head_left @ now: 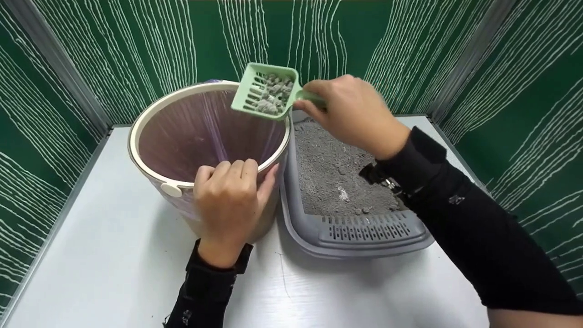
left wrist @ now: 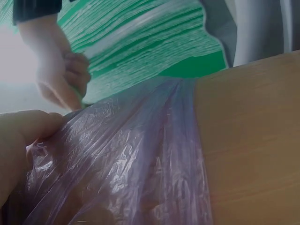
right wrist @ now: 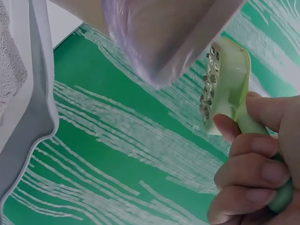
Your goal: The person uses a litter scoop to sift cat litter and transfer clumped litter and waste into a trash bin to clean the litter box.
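Note:
My right hand [head_left: 357,109] grips the handle of a light green litter scoop [head_left: 244,89], held over the right part of the bin's mouth. Grey litter clumps [head_left: 268,106] lie in the slotted scoop. In the right wrist view, several fingers wrap round the scoop's handle [right wrist: 282,199]. My left hand [head_left: 229,200] holds the near rim of the trash bin [head_left: 148,116], fingers over the edge and thumb outside. A thin purple bag [head_left: 182,136] lines the bin and folds over its outside. The bin's bottom is hidden.
A grey litter box [head_left: 296,230] stands close against the bin's right side, with grey litter [head_left: 323,168] inside and a slotted front ledge. Both stand on a white tabletop [head_left: 114,255]. Green walls [head_left: 364,27] with white wavy lines rise behind and at both sides.

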The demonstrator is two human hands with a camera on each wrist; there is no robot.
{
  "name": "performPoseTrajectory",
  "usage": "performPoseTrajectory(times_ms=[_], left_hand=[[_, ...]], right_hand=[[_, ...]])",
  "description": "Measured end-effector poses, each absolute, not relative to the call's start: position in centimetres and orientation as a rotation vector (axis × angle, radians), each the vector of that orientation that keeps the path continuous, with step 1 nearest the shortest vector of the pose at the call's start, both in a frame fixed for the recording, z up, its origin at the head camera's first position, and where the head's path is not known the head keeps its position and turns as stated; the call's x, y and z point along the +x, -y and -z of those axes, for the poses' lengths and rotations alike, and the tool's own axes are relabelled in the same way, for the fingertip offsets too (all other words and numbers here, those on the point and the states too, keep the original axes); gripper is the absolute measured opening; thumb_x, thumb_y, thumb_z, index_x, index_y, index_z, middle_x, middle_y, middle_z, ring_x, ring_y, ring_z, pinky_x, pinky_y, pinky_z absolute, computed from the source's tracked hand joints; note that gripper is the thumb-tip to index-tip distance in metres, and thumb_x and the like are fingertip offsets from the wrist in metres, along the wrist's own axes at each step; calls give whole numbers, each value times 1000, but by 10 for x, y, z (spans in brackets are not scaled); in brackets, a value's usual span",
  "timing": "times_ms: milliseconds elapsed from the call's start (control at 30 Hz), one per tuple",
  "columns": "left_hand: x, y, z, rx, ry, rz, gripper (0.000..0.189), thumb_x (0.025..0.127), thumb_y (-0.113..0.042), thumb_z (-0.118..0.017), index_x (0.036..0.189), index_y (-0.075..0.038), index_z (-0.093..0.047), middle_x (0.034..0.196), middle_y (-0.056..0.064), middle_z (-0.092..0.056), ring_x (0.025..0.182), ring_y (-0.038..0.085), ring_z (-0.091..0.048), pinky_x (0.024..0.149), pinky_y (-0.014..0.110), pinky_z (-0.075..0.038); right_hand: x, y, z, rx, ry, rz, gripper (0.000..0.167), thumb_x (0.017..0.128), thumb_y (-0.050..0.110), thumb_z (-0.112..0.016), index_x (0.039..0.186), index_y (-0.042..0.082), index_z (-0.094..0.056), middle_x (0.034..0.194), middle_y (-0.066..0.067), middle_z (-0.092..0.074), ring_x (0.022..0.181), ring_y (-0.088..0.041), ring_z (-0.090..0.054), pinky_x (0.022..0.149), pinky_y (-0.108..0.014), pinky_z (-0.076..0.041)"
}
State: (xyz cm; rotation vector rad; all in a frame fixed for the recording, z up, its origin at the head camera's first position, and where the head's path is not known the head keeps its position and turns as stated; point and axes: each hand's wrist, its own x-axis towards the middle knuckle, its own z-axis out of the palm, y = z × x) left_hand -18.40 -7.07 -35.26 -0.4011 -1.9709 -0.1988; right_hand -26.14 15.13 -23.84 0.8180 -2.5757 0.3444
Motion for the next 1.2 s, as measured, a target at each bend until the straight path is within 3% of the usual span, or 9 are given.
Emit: performPoseTrajectory(times_ms=[200, 333, 433, 533, 767, 1000, 1200], left_hand=[[-186, 69, 353, -416, 1972, 200, 47, 100, -43, -73, 71, -9, -58, 62, 4, -56, 55, 25, -51, 61, 42, -40], [-186, 68, 353, -415, 1966, 206, 47, 99, -42, -75, 71, -8, -59, 63, 4, -57, 56, 26, -52, 61, 43, -40], [-186, 67, 353, -415, 1962, 215, 45, 98, -40, -77, 71, -8, -59, 63, 5, -57, 57, 27, -53, 62, 43, -40], [-186, 68, 352, -413, 1960, 214, 44, 96, -40, -78, 72, -8, -59, 64, 5, -58, 58, 27, -54, 62, 43, -41], [-186, 69, 352, -411, 1963, 207, 44, 97, -39, -78, 72, -8, -60, 63, 5, -58, 57, 27, -53, 61, 43, -40], [-186, 71, 351, -408, 1960, 212, 46, 99, -40, -74, 71, -8, -57, 62, 4, -53, 56, 26, -51, 61, 43, -40], [-185, 72, 351, -409, 1965, 216, 48, 100, -41, -73, 70, -9, -56, 61, 4, -52, 55, 26, -50, 61, 43, -40]], right_hand=[[-253, -138, 247, 955, 2349, -151, 30, 106, 31, -68, 111, 2, -76, 82, -11, -74, 62, -26, -66, 57, -43, -55], [-250, -131, 249, 1000, 2231, -11, 27, 105, 30, -70, 104, 4, -73, 74, -9, -68, 53, -23, -56, 47, -41, -46], [-251, -128, 248, 1062, 2136, 82, 29, 104, 32, -68, 112, 5, -74, 69, -7, -61, 49, -19, -46, 43, -37, -41], [-253, -128, 248, 1128, 2036, 173, 30, 105, 32, -65, 118, 6, -73, 68, -7, -57, 49, -19, -45, 42, -36, -41], [-253, -130, 247, 1198, 1939, 299, 8, 106, 9, -65, 113, 5, -66, 76, -10, -60, 55, -23, -53, 44, -34, -42], [-255, -133, 243, 1189, 1930, 142, 28, 105, 28, -66, 117, 4, -71, 74, -10, -65, 51, -22, -55, 43, -34, -44], [-256, -137, 239, 1171, 1962, 97, 28, 106, 31, -66, 111, 4, -72, 71, -9, -64, 50, -22, -53, 43, -36, -45]])
